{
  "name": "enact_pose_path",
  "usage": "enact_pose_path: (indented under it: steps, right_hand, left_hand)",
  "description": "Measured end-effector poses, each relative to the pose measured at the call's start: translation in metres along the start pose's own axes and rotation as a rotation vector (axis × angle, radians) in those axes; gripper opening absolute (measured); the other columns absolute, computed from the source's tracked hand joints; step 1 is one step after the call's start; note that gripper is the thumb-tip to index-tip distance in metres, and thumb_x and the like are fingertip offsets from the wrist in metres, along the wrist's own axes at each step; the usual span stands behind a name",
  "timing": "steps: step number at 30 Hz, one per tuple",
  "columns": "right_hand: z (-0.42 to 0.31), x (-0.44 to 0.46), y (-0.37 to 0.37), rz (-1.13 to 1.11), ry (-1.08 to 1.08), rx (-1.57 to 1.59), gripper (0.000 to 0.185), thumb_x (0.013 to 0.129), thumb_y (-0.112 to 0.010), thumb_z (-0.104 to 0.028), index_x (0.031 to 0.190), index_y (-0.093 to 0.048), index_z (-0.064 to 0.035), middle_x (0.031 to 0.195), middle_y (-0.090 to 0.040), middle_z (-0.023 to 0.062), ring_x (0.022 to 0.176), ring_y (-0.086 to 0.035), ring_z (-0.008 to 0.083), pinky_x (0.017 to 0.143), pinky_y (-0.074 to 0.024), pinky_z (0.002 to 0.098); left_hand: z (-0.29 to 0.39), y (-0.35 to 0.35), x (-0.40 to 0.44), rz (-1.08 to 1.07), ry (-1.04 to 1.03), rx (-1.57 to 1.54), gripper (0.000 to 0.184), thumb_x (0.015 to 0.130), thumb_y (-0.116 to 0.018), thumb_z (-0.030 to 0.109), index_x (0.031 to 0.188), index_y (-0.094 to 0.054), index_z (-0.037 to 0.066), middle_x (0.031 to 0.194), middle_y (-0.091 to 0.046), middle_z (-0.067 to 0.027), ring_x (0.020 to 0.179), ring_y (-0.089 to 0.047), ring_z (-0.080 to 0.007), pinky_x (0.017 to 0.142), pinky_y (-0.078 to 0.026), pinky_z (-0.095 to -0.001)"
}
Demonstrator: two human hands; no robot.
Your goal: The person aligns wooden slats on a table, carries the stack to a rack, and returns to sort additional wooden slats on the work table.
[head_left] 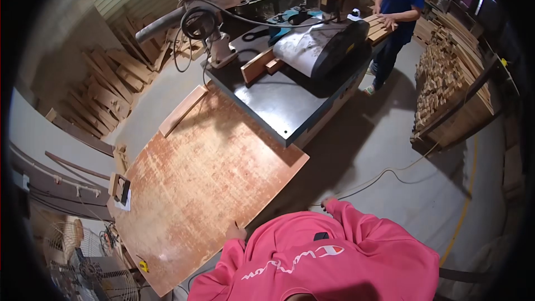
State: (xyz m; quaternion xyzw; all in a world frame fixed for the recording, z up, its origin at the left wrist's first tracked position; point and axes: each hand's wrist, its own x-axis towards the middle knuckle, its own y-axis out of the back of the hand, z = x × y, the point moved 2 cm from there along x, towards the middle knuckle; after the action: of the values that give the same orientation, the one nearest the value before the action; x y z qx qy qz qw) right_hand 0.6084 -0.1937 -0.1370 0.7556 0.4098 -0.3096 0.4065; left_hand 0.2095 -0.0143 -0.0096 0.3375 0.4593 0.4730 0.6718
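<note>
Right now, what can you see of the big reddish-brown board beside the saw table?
The board is a broad flat panel, wood by its look, reddish-brown with pale worn patches and a slight sheen. It lies flat, its far right end meeting the dark machine table. A wood strip lies along its far edge; a yellow tape measure sits at its left end. The left hand is at its near edge, contact unclear. Its support is hidden.

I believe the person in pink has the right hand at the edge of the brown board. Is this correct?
Not the right hand: the head view shows the left hand at the edge of the brown board.
</note>
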Motion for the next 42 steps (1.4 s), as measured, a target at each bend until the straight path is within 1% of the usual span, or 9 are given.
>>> enact_pose_path:
  steps: [18,19,20,23,25,31,38,40,42]
  right_hand:
    - [-0.234,-0.072,-0.105,-0.594,0.211,0.674,0.016,0.079,-0.054,-0.019,0.082,-0.055,-0.0036,0.07,-0.057,0.0083,0.049,-0.049,0.0163,0.049,-0.0439,0.0241]
    - [-0.269,-0.098,-0.101,-0.459,-0.025,0.676,0.022,0.081,-0.056,-0.018,0.094,-0.055,-0.001,0.086,-0.058,0.0146,0.059,-0.055,0.0222,0.054,-0.0484,0.0361]
    - [-0.291,-0.091,-0.11,-0.297,0.423,0.577,0.04,0.08,-0.058,-0.028,0.107,-0.052,0.0021,0.101,-0.056,0.0171,0.074,-0.056,0.0261,0.064,-0.0487,0.0365]
    - [-0.38,-0.066,-0.132,-0.448,0.435,0.596,0.073,0.077,-0.06,-0.048,0.124,-0.04,0.0037,0.122,-0.044,0.0213,0.091,-0.053,0.0266,0.077,-0.0454,0.0364]
    - [-0.446,-0.105,-0.14,-0.396,0.379,0.654,0.08,0.076,-0.059,-0.051,0.129,-0.034,0.0036,0.125,-0.04,0.0215,0.095,-0.049,0.0277,0.084,-0.0409,0.0387]
    - [-0.546,-0.035,-0.211,-0.489,0.285,1.126,0.063,0.073,-0.069,-0.034,0.116,-0.04,0.0025,0.113,-0.041,0.0188,0.088,-0.048,0.0255,0.074,-0.044,0.0327]
    - [-0.488,-0.104,-0.234,-0.66,0.23,0.978,0.021,0.082,-0.06,-0.012,0.095,-0.05,0.0006,0.086,-0.051,0.0119,0.072,-0.054,0.0206,0.067,-0.0508,0.0299]
    - [-0.435,-0.116,-0.245,-1.052,0.292,0.801,0.02,0.081,-0.06,-0.008,0.095,-0.048,0.0005,0.082,-0.052,0.0105,0.073,-0.055,0.0193,0.066,-0.0512,0.0317]
    - [-0.383,-0.138,-0.254,-1.104,0.217,0.655,0.016,0.08,-0.059,-0.004,0.093,-0.052,0.002,0.077,-0.055,0.0092,0.066,-0.057,0.0165,0.068,-0.0516,0.0306]
  left_hand:
    - [-0.046,0.031,0.029,-0.054,-0.53,-0.277,0.029,0.066,-0.053,0.006,0.094,-0.059,0.004,0.07,-0.062,-0.0135,0.061,-0.058,-0.035,0.058,-0.047,-0.0386]
    - [-0.051,0.032,0.028,-0.053,-0.522,-0.278,0.029,0.066,-0.053,0.006,0.094,-0.059,0.004,0.07,-0.062,-0.0135,0.061,-0.058,-0.035,0.058,-0.047,-0.0386]
    - [-0.056,0.033,0.024,-0.051,-0.482,-0.331,0.031,0.066,-0.052,0.005,0.095,-0.059,0.004,0.071,-0.062,-0.0133,0.062,-0.058,-0.0343,0.059,-0.047,-0.0377]
    - [-0.067,0.04,0.013,-0.024,-0.355,-0.481,0.035,0.065,-0.051,0.001,0.1,-0.06,0.004,0.076,-0.063,-0.0125,0.066,-0.059,-0.0319,0.061,-0.047,-0.0352]
    - [-0.065,0.047,0.002,0.046,-0.294,-0.383,0.036,0.071,-0.048,0.001,0.107,-0.056,0.001,0.083,-0.063,-0.0095,0.071,-0.059,-0.0203,0.063,-0.045,-0.0257]
    - [-0.071,0.027,-0.028,0.166,-0.101,-0.537,0.038,0.068,-0.051,0.0,0.105,-0.058,0.005,0.088,-0.063,-0.0106,0.078,-0.06,-0.0282,0.07,-0.047,-0.032]
    - [-0.042,0.059,-0.039,0.383,0.123,-0.458,0.038,0.074,-0.05,0.0,0.111,-0.054,0.004,0.094,-0.061,-0.0109,0.08,-0.058,-0.0202,0.071,-0.046,-0.0269]
    - [-0.039,0.08,-0.021,0.366,0.288,-0.577,0.043,0.075,-0.047,0.001,0.119,-0.048,0.0,0.102,-0.058,-0.0171,0.086,-0.056,-0.0271,0.076,-0.044,-0.0308]
    - [0.026,0.162,-0.004,0.657,0.042,-0.414,0.043,0.076,-0.051,0.005,0.118,-0.046,-0.001,0.106,-0.054,-0.0168,0.094,-0.052,-0.0306,0.083,-0.041,-0.0326]
